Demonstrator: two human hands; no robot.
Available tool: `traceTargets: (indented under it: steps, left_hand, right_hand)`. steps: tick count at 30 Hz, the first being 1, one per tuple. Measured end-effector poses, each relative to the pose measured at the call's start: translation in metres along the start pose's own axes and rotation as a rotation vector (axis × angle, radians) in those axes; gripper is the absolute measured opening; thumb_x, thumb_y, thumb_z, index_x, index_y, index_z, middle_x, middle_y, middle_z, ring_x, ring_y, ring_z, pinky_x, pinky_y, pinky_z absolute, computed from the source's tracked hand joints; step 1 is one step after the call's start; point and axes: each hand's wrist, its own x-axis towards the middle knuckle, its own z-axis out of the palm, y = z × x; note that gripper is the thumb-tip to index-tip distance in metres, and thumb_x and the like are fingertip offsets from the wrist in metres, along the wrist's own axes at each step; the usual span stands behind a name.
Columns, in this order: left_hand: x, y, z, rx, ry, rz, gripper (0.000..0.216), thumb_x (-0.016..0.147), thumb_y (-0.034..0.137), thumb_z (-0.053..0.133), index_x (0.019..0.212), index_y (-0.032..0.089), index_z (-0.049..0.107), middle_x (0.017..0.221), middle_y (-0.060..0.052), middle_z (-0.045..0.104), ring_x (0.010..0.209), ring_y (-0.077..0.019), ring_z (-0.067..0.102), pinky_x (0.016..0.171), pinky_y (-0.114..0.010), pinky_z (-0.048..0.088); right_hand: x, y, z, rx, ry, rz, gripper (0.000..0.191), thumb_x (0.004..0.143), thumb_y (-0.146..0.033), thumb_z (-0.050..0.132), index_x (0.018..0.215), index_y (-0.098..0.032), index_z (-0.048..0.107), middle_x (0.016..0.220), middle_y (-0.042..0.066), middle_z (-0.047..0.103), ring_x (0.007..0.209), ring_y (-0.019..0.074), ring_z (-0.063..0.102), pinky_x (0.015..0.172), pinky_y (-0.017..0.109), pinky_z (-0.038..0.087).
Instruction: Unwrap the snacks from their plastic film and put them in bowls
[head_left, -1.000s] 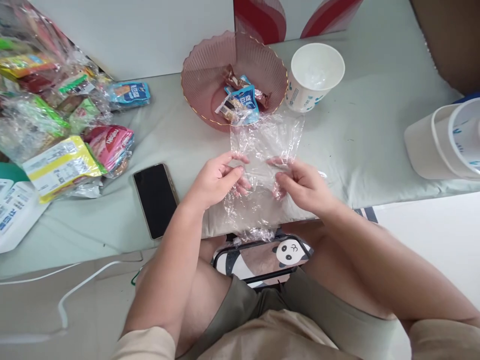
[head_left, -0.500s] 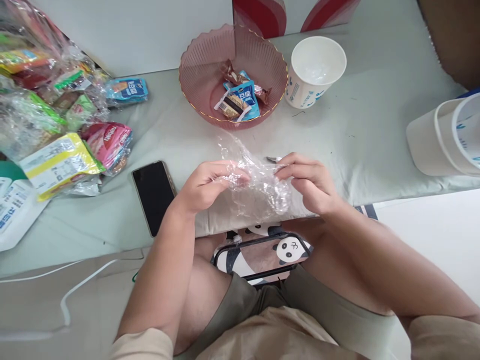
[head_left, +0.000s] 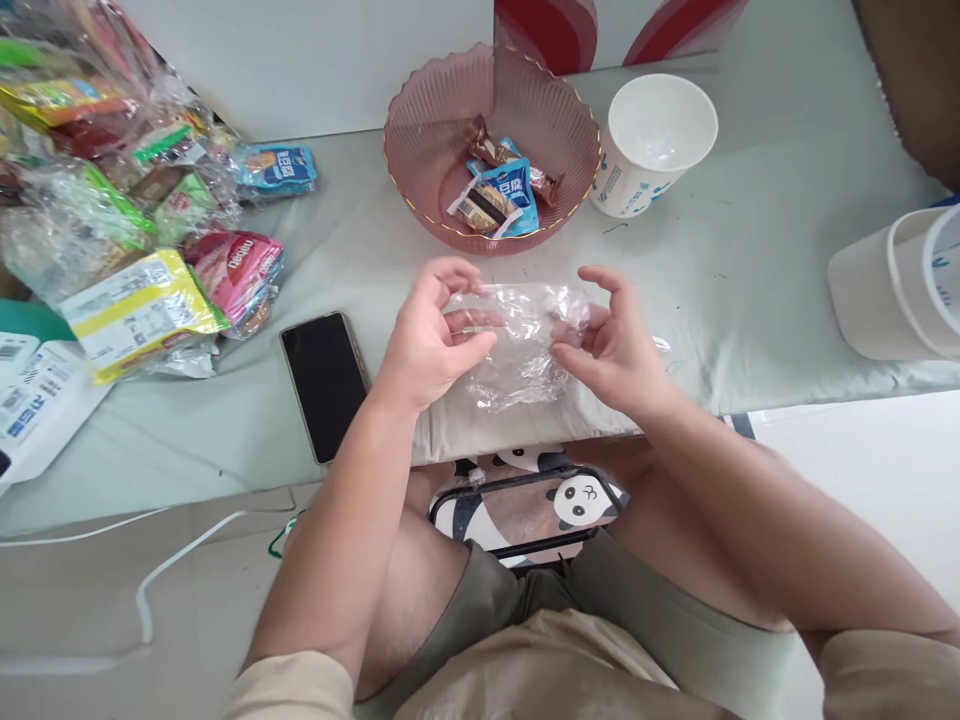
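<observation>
A crumpled clear plastic wrapper point(head_left: 517, 340) is bunched between both my hands, just above the near edge of the pale green table point(head_left: 750, 230). My left hand point(head_left: 431, 335) curls around its left side, thumb and fingers pinching the film. On the wrapper's right side my right hand point(head_left: 611, 340) grips it, the index finger raised. Beyond them stands a pink ribbed bowl point(head_left: 420, 160) with a few wrapped snacks point(head_left: 499, 195) inside.
A white paper cup point(head_left: 645, 150) stands right of the bowl. A black phone point(head_left: 326, 380) lies left of my left hand. Several snack packets point(head_left: 142, 230) pile at the far left. White tubs point(head_left: 900, 285) sit at the right edge. A white cable point(head_left: 150, 580) trails below.
The wrapper was stretched flat a second ago; both hands have since gathered it into a crumpled bunch and shifted slightly farther onto the table.
</observation>
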Motion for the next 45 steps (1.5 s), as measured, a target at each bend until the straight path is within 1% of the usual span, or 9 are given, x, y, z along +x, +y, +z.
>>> traceTargets:
  steps: [3,7,14,23,28,33,37,41,45]
  left_hand:
    - [0.000,-0.002,0.000,-0.098,-0.066,-0.116,0.062,0.067,0.031,0.091,0.121,0.031,0.061,0.114,-0.004,0.075,0.088,-0.0206,0.077,0.074,-0.032,0.061]
    - [-0.001,-0.002,0.004,-0.099,-0.197,-0.220,0.028,0.078,0.034,0.081,0.096,0.020,0.065,0.088,-0.005,0.077,0.085,-0.0219,0.077,0.072,-0.032,0.062]
    - [-0.001,0.000,0.002,-0.038,-0.195,-0.245,0.021,0.086,0.032,0.074,0.103,0.025,0.064,0.056,0.008,0.057,0.040,-0.0122,0.056,0.041,-0.024,0.046]
    - [-0.001,0.004,-0.004,-0.053,-0.198,-0.138,0.033,0.086,0.045,0.061,0.070,0.020,0.073,0.072,-0.006,0.069,0.063,-0.0171,0.060,0.055,-0.030,0.049]
    - [-0.004,-0.001,0.010,-0.074,-0.172,-0.192,0.020,0.074,0.023,0.075,0.093,0.022,0.069,0.087,0.000,0.068,0.063,-0.0115,0.059,0.057,-0.025,0.050]
    - [-0.006,-0.011,0.026,-0.004,-0.177,-0.115,0.018,0.082,0.030,0.075,0.099,0.022,0.075,0.127,-0.008,0.067,0.105,-0.0206,0.069,0.078,-0.029,0.058]
    - [-0.009,-0.011,0.032,-0.132,-0.297,-0.166,0.038,0.087,0.047,0.076,0.115,0.021,0.073,0.124,-0.010,0.074,0.109,-0.0235,0.071,0.089,-0.033,0.058]
    - [-0.012,-0.007,0.036,-0.101,-0.267,-0.183,0.045,0.078,0.027,0.081,0.120,0.020,0.068,0.122,-0.010,0.077,0.103,-0.0213,0.073,0.086,-0.030,0.058]
    - [-0.010,-0.009,0.038,-0.062,-0.162,-0.175,0.039,0.075,0.019,0.074,0.113,0.021,0.065,0.093,-0.001,0.076,0.073,-0.0123,0.068,0.068,-0.024,0.055]
  right_hand:
    - [0.002,-0.003,0.000,0.050,0.010,0.024,0.069,0.086,-0.041,0.074,0.142,-0.033,0.035,0.086,-0.001,0.059,0.075,0.0175,0.061,0.070,0.033,0.052]
    - [0.005,-0.007,-0.003,0.143,-0.042,0.029,0.060,0.081,-0.052,0.079,0.128,-0.030,0.050,0.095,0.002,0.066,0.086,0.0197,0.066,0.077,0.035,0.056]
    - [0.003,-0.011,-0.008,0.156,-0.142,0.226,0.030,0.090,-0.043,0.069,0.111,-0.023,0.062,0.060,-0.007,0.054,0.050,0.0108,0.050,0.050,0.026,0.042]
    - [0.003,-0.011,-0.014,0.265,-0.124,0.084,0.043,0.093,-0.055,0.056,0.069,-0.020,0.061,0.071,0.003,0.057,0.065,0.0140,0.053,0.061,0.030,0.043]
    - [0.000,-0.018,-0.009,0.287,-0.161,0.137,0.040,0.078,-0.032,0.081,0.097,-0.025,0.046,0.080,-0.004,0.054,0.060,0.0093,0.049,0.056,0.025,0.041]
    - [-0.001,-0.021,-0.003,0.361,-0.277,0.070,0.041,0.084,-0.032,0.076,0.108,-0.026,0.043,0.086,-0.004,0.057,0.065,0.0095,0.054,0.061,0.024,0.046]
    - [0.000,-0.010,0.000,0.159,-0.122,-0.052,0.036,0.086,-0.034,0.073,0.111,-0.025,0.049,0.094,0.000,0.059,0.081,0.0137,0.060,0.075,0.030,0.052]
    - [0.002,-0.005,0.000,-0.125,0.113,-0.168,0.045,0.078,-0.029,0.078,0.118,-0.026,0.057,0.117,0.006,0.061,0.108,0.0202,0.061,0.092,0.036,0.053]
    - [-0.001,-0.006,-0.003,-0.074,-0.072,-0.108,0.026,0.088,-0.036,0.072,0.109,-0.022,0.063,0.113,0.008,0.070,0.101,0.0206,0.068,0.090,0.037,0.055]
